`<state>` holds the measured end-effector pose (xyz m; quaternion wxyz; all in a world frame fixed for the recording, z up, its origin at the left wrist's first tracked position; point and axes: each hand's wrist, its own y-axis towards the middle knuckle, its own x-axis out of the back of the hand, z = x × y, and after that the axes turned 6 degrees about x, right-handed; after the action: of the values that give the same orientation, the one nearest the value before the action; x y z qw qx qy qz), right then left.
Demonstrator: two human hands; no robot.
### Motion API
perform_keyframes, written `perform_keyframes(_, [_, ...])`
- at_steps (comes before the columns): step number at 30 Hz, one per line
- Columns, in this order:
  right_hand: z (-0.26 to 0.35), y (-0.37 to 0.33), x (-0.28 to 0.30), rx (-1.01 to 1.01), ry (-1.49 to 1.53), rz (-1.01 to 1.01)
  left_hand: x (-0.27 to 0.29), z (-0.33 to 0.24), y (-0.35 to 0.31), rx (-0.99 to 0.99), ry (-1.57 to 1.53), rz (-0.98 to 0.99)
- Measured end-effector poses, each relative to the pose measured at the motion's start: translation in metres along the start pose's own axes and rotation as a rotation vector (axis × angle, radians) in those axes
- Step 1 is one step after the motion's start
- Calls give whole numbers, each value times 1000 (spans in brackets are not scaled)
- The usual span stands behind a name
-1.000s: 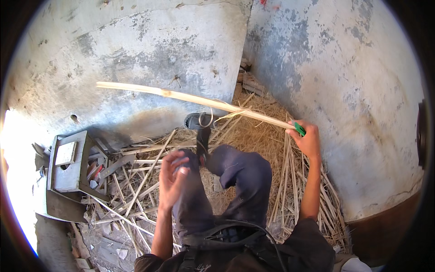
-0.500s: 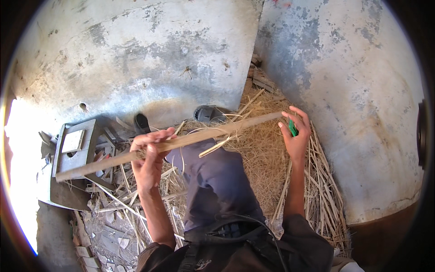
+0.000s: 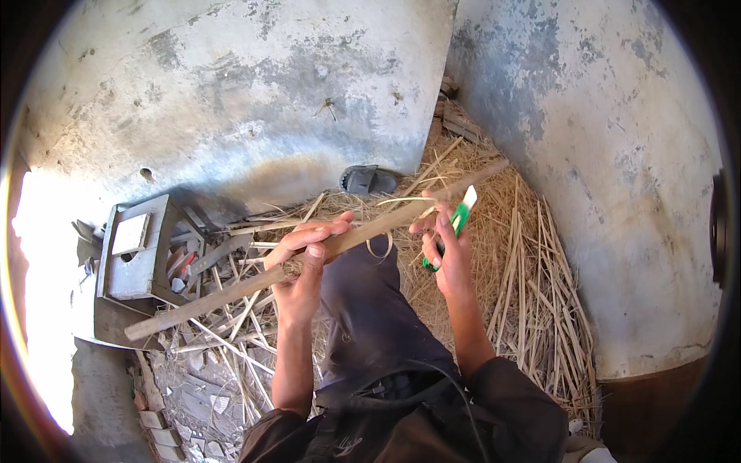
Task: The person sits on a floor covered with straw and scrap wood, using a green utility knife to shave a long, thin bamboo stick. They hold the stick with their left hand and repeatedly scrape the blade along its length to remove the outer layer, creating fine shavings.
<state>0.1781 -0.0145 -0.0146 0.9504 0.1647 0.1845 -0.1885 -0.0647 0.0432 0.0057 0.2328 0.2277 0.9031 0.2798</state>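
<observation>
My left hand [image 3: 299, 266] is closed round a long pale wooden stick [image 3: 208, 302], which slants up from lower left to upper right across my lap. My right hand [image 3: 451, 251] grips a green utility knife [image 3: 461, 220] with its pale blade pointing up, just below the far half of the stick. Whether the right fingers also touch the stick, I cannot tell. A thin curled shaving [image 3: 380, 248] hangs from the stick near its middle.
Shavings and straw [image 3: 478, 193] cover the floor ahead. A bundle of thin split sticks [image 3: 540, 309] lies at the right wall. A dark sandal [image 3: 368, 180] rests by the far wall. A weathered wooden box [image 3: 139, 243] stands left, with rubble [image 3: 204, 401] below it.
Both hands have come closer together: the left moved right and slightly down with the stick, the right moved left from its far end. The knife's blade now shows. My leg has shifted right.
</observation>
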Motion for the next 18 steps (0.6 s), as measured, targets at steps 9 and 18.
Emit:
perform_keyframes(9, [10,15,74,208,-51,-252,-3,19,-4,19,-44,-167])
perform_keyframes(18, [42,9,205,385,95,-716,-2,14,-1,139,-91,-271])
